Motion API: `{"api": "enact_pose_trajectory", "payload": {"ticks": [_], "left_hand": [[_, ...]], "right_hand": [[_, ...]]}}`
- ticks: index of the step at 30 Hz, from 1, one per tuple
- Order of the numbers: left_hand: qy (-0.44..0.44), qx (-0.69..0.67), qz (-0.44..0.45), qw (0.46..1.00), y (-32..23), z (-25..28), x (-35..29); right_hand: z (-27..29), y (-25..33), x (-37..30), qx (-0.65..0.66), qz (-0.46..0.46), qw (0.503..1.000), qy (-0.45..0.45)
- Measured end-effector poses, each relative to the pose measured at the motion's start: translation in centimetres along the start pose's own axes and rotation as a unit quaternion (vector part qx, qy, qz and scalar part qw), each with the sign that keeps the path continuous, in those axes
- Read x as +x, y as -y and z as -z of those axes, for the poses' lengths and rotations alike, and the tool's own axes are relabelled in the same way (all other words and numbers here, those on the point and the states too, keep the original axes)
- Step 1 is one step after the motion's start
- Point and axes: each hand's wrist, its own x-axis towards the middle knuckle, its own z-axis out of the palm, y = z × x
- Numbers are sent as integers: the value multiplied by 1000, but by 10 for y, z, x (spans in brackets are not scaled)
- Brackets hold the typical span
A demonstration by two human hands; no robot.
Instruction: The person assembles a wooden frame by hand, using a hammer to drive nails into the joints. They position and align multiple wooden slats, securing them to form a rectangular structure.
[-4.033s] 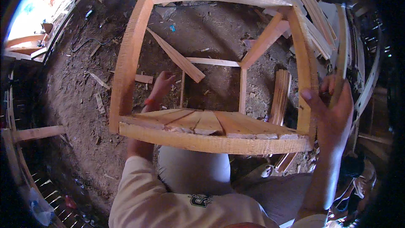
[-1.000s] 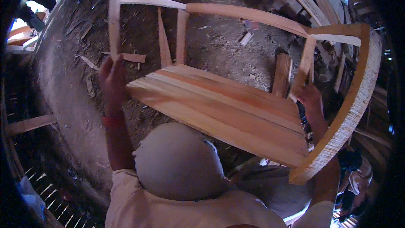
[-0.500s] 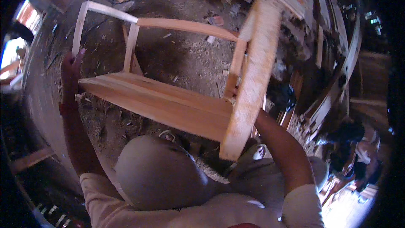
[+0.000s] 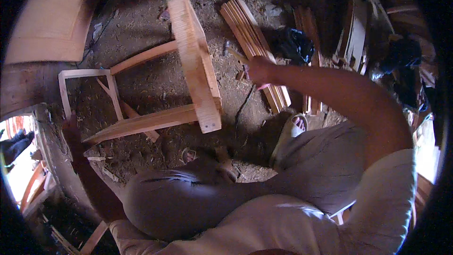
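A wooden frame, like an unfinished piece of furniture, stands tilted over the ground in front of me. Its broad, rough-faced board is on the right, and thinner pale bars form the left side. My left hand is closed at the lower end of those bars, its fingers dark and partly hidden. To the right of the frame, apart from it, my right hand is wrapped around the pale handle of what looks like a hammer, its small head pointing up and left.
Stacked wood strips lie beyond and beside my right hand. A black plastic bag sits right of them. Wood shavings and a dark cord are on the dirt floor. A large wooden panel stands at the far left. My sandalled foot is close by.
My right hand has let go of the frame's right side and reached right to the hammer. The frame has shifted left in view and turned. My left hand stays on its left side.
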Motion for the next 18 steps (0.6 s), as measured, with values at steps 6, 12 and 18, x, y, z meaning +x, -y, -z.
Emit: {"api": "enact_pose_trajectory", "payload": {"ticks": [6, 12, 18], "left_hand": [[4, 96, -10, 995, -31, 16, -14], [42, 54, -134, 989, -239, -1, -45], [232, -104, -44, 966, -469, -78, -199]], "right_hand": [[110, 6, -80, -120, 78, 984, 109], [79, -49, -115, 50, 145, 988, 27], [-10, -38, -80, 103, 214, 971, -23]]}}
